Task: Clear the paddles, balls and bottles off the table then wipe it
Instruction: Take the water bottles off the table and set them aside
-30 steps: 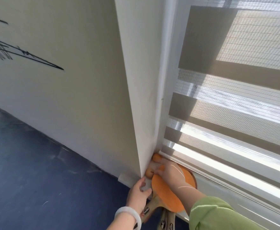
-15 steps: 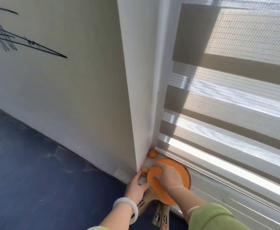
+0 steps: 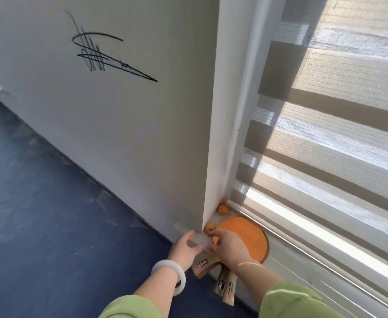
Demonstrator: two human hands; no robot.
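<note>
Since half a second ago your right hand (image 3: 228, 245) has slid back off the orange face to the near edge of the stacked paddles (image 3: 245, 235); fingers bent, grip unclear. Your left hand (image 3: 186, 247) hovers beside it, fingers spread, holding nothing. On the sill (image 3: 287, 267) by the wall corner (image 3: 208, 180) lie the near ball (image 3: 210, 227) and far ball (image 3: 223, 208).

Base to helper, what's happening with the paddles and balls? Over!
Left hand open by the sill. Right hand over the paddles, grip unclear. Two balls tucked against the wall corner. Path clear.
</note>
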